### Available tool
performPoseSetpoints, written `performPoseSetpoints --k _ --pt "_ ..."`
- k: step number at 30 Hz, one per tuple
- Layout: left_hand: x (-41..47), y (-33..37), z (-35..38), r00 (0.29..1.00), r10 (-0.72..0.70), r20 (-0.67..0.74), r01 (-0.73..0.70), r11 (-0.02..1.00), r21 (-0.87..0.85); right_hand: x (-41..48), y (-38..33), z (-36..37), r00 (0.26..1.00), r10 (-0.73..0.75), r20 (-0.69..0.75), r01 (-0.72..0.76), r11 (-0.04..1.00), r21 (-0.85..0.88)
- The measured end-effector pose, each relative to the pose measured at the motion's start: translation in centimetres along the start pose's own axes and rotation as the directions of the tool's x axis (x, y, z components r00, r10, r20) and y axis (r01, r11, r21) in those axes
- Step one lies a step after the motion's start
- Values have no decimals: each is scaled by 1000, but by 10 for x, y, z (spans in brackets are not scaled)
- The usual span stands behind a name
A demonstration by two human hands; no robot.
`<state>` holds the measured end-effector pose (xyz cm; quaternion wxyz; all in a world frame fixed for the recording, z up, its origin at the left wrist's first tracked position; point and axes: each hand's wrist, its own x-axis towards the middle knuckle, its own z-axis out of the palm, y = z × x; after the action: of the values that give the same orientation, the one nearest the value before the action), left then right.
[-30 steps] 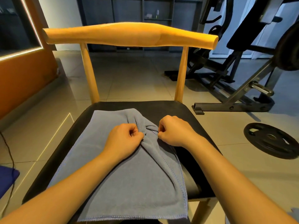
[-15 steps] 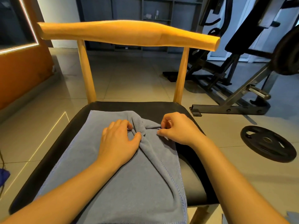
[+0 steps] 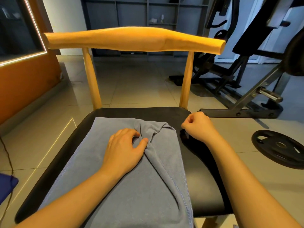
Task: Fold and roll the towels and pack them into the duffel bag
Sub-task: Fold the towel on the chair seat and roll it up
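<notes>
- Thumb and forefinger of the left hand (image 3: 123, 150) pinch a bunched ridge of the towel (image 3: 131, 195). The palm and the other fingers rest on the cloth.
- Right hand (image 3: 198, 127) is curled into a loose fist with nothing visible in it. It sits over bare seat (image 3: 205, 178), just beside the towel's far right corner and apart from it.
- Towel lies on the seat, covering its left and middle parts.
- Its long axis runs from the near edge of the seat toward the chair back. The far short end points at the posts (image 3: 91, 79), and the near end passes out of view at the bottom.
- Cloth is grey-blue, soft and matte, with a fine nap and a stitched hem along its edges.
- Its right side is turned in toward the middle, so the hem slants from the pinch down to the near right corner. The far end is puckered into soft folds.
- Seat is black, smooth and padded, with rounded corners.
- Backrest (image 3: 134, 38) is a thick rounded bar of pale wood on two slim tapered posts.
- Floor (image 3: 131, 83) is glossy pale tile.
- To the right, a round black weight plate (image 3: 278, 148) lies flat on the tiles, with dark metal gym equipment (image 3: 243, 102) behind it.
- At the left are an orange wall (image 3: 24, 83) and a thin dark cable (image 3: 8, 162).
</notes>
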<state>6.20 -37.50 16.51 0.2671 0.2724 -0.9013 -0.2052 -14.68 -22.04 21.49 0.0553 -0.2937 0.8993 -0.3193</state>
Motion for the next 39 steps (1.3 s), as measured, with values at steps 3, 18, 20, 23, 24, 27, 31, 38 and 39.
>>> performPoseSetpoints --k 3,18,20,23,24,27,31,38,39 --pt "1 0 0 999 15 46 -17 999 42 -6 -13 4 974 -193 123 181 978 100" --pt "0 4 1 984 -28 176 6 992 125 14 -3 20 996 -74 -49 75 997 21" --pt "0 3 2 983 -22 180 -4 990 142 9 -11 23 976 -218 14 218 976 10" --pt "1 3 3 981 -5 192 -28 985 171 9 -18 30 953 -301 23 301 943 -138" --pt "0 3 3 980 -1 197 -35 984 176 10 -19 31 949 -315 6 310 932 -187" --pt "-1 4 2 979 11 204 -50 980 191 16 -27 32 936 -349 -41 324 902 -285" --pt "-2 5 2 981 22 194 -60 979 193 36 -31 23 993 7 -116 -3 999 39" --pt "-3 6 2 984 32 176 -66 980 190 30 -55 18 969 180 171 -211 959 191" --pt "-3 6 1 984 34 172 -67 979 190 30 -57 19 966 185 178 -220 955 200"
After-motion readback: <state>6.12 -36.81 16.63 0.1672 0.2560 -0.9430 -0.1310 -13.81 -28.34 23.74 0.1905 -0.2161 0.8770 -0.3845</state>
